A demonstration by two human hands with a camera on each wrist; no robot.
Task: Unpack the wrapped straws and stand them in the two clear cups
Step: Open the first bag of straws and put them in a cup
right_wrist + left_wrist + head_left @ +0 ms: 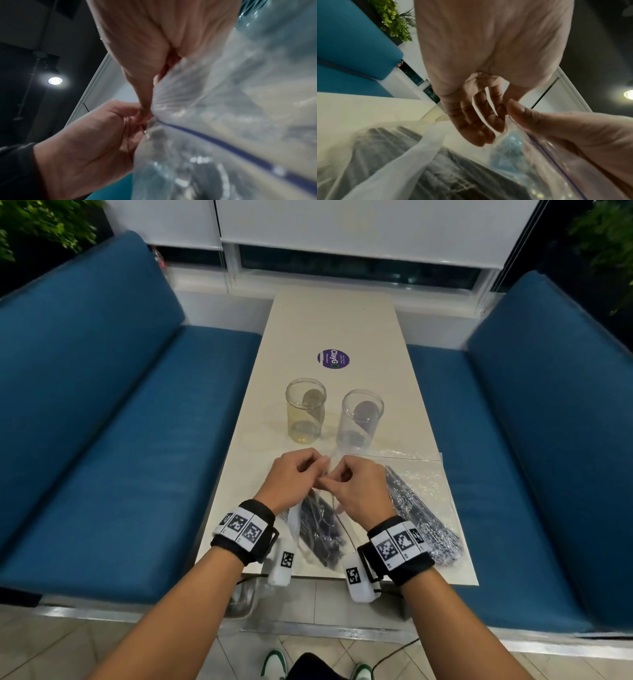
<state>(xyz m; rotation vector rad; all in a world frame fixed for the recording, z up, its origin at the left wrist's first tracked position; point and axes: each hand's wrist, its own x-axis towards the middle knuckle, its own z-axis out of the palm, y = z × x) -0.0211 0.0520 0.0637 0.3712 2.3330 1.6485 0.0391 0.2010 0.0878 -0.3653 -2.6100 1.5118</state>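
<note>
Early stage: both cups (306, 409) beyond the grip stand empty. The left hand (295, 474) and right hand (356, 484) pinch the zip bag (318, 529) mouth, straws inside; a second bag (421, 501) lies right, untouched.

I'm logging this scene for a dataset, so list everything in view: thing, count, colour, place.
Clear cups: two, one yellowish, one colourless, upright mid-table, no straws in them.
Held bag: one, clear with blue zip line, dark straws inside, between the hands.
Second bag: one, clear, dark straws inside, flat on the table's right side.
Sticker: one, purple, beyond the cups.
Table: one, cream, centre.
Benches: two, blue, either side.
Plants: green, upper corners.
Shoes: two, white and green, bottom edge.
Left hand: pinches the held bag's top.
Right hand: pinches the same top.
</note>
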